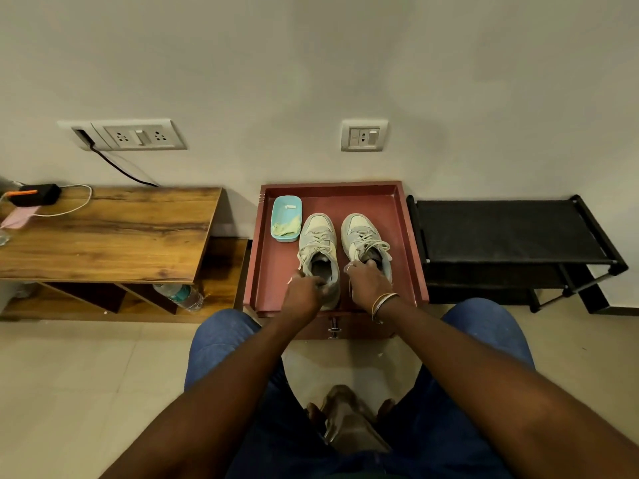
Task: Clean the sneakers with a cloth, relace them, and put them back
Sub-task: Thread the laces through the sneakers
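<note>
Two pale grey-white laced sneakers stand side by side, toes toward the wall, on a dark red tray-topped stand point(408, 236). My left hand point(304, 293) grips the heel collar of the left sneaker point(318, 240). My right hand point(368, 283), bangles on its wrist, grips the heel collar of the right sneaker point(361, 235), fingers hooked into its opening. A yellowish cloth point(286, 227) lies in a light blue container point(285, 206) at the tray's back left.
A low wooden table point(114, 236) stands to the left with a charger and cable; a plastic bottle point(179, 296) lies on its lower shelf. A black shoe rack point(511, 233) stands to the right. My knees in blue jeans sit close to the tray's front.
</note>
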